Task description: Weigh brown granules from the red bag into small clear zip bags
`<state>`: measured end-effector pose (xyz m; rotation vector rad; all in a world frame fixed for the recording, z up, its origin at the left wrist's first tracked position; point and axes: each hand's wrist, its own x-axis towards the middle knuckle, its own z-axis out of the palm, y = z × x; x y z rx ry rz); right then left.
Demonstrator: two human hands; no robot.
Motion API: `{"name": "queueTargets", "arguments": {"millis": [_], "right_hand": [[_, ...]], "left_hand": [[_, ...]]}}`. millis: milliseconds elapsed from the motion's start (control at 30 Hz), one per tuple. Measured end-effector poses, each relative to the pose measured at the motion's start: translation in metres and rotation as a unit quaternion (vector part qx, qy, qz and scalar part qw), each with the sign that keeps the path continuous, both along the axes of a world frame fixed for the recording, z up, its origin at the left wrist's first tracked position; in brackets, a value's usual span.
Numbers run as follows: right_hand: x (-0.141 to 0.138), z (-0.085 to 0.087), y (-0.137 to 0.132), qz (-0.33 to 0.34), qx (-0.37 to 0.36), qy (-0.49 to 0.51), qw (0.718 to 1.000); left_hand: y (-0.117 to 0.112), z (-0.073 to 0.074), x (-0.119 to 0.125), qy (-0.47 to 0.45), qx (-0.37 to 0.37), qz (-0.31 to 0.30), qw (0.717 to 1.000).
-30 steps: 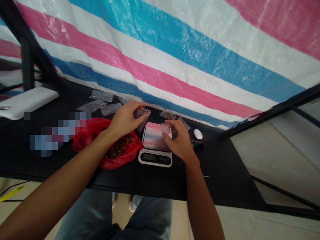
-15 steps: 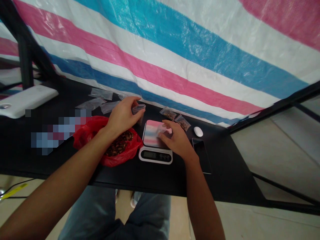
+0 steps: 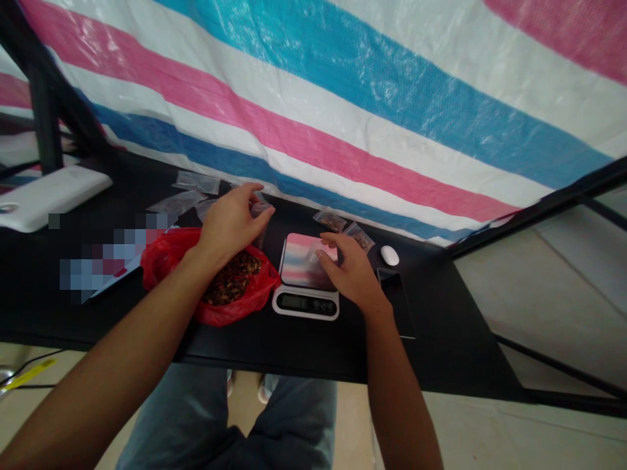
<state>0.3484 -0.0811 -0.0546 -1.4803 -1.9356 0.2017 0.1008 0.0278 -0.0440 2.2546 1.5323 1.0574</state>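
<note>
My left hand [image 3: 229,220] is closed on the edge of a small clear zip bag [image 3: 259,210], just behind the red plastic bag [image 3: 220,318]. Inside the red bag lie many small dark brown pieces [image 3: 232,282], perhaps seeds or dried bits; I cannot tell the kind. Over the right side of a small digital scale [image 3: 300,260] hovers my right hand [image 3: 350,267], thumb and fingers apart, with nothing seen in it. The scale's shiny platform mirrors the striped sheet; digits on its display are too faint to read.
Two filled zip bags [image 3: 360,236] lie behind the scale. Flat zip bags [image 3: 198,181] are at the back left. A white mouse-like object [image 3: 389,255] and a dark phone [image 3: 396,303] lie right. A white device [image 3: 59,196] stands left. A striped sheet [image 3: 313,117] hangs behind the table.
My left hand has shifted slightly left and toward the red bag with the zip bag. My right hand has moved a little right over the scale, its fingers spreading.
</note>
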Motion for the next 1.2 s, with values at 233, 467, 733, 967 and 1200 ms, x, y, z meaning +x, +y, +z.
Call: {"name": "queueTargets", "arguments": {"millis": [233, 467, 733, 967, 1200], "right_hand": [[-0.002, 0.002, -0.001, -0.003, 0.007, -0.006, 1.000], [0.000, 0.001, 0.000, -0.002, 0.025, 0.003, 1.000], [-0.005, 0.004, -0.002, 0.013, 0.037, -0.007, 0.999], [-0.006, 0.004, -0.003, 0.009, 0.061, -0.002, 0.998], [-0.004, 0.005, -0.001, 0.002, 0.072, -0.005, 0.997]], "left_hand": [[-0.008, -0.009, 0.014, 0.066, -0.033, -0.035, 0.997], [-0.012, 0.006, -0.005, 0.079, 0.012, -0.019, 0.997], [-0.009, 0.018, -0.089, 0.352, -0.136, 0.006, 0.926], [-0.014, 0.052, -0.071, 0.267, -0.129, -0.074, 0.952], [-0.020, 0.050, -0.066, 0.258, -0.083, -0.057, 0.961]]}}
